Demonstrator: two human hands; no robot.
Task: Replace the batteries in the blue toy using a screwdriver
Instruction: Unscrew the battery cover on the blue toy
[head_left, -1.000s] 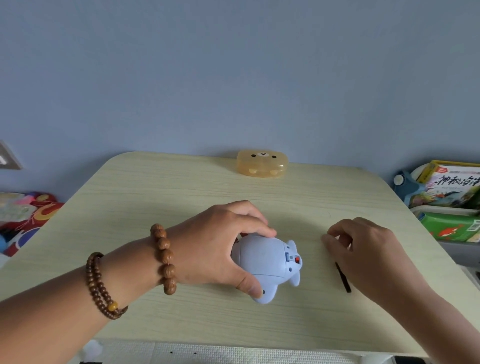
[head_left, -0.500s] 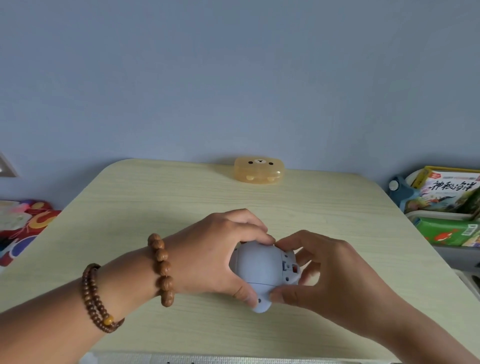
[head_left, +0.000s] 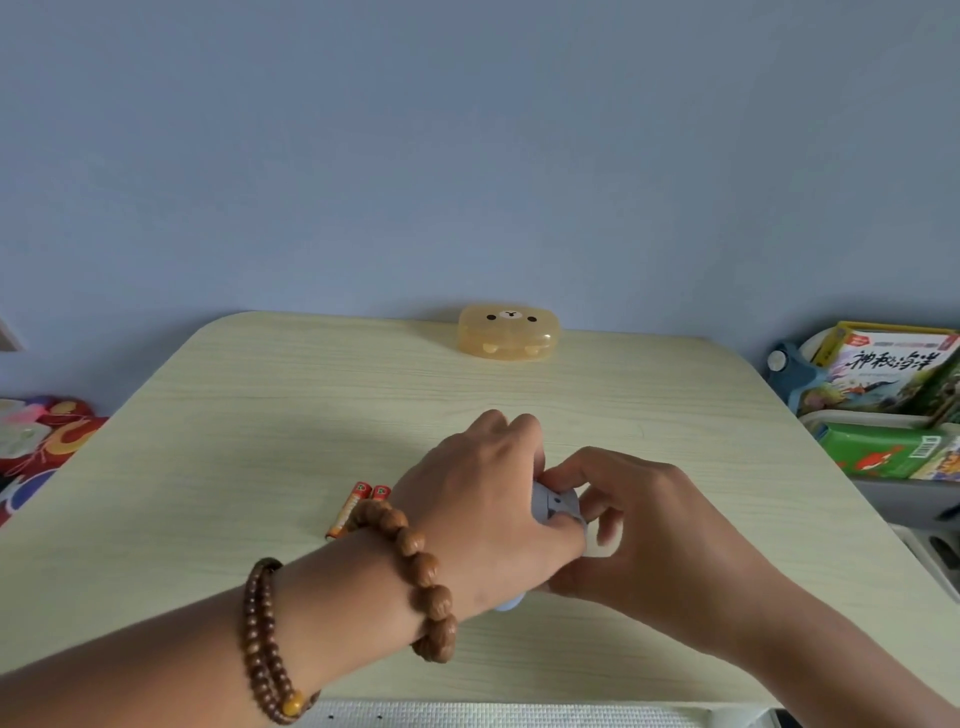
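Observation:
The blue toy (head_left: 556, 506) is almost buried between both hands near the middle of the table; only a small pale blue patch and a tip below my left wrist show. My left hand (head_left: 483, 514) wraps over it from the left, fingers curled round its body. My right hand (head_left: 649, 525) grips it from the right, thumb and fingers pinching its end. Two orange batteries (head_left: 358, 506) lie side by side on the table just left of my left wrist. The screwdriver is hidden or out of sight.
A translucent yellow bear-face box (head_left: 509, 332) sits at the table's far edge. The pale wooden table (head_left: 260, 441) has rounded corners. Books and boxes (head_left: 883, 395) stand on a shelf to the right; colourful fabric (head_left: 36, 441) lies at the left.
My right hand left the table at the right and closed on the toy. Both hands have turned the toy and covered it more. Two batteries now show left of my wrist.

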